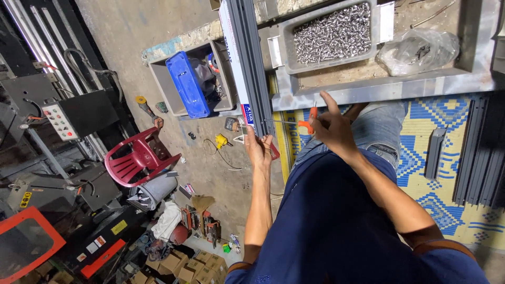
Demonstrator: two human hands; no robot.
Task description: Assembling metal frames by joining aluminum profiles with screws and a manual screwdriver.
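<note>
Over a cluttered workshop floor, I'm steadying the grey aluminium profile (252, 68) end with my left hand (259, 149), fingers closed around it, while my right hand (330, 131) is gripping the orange-handled screwdriver (294, 123) (keep it square to the screw).

A red plastic chair (138, 156) stood on the concrete floor. Above it sat a grey bin (163, 84) holding 1 blue crate (187, 84). Far right of the chair, a metal tray (332, 34) held silver screws beside a clear plastic bag (418, 50). Cardboard boxes (192, 265) lay below the chair.
</note>
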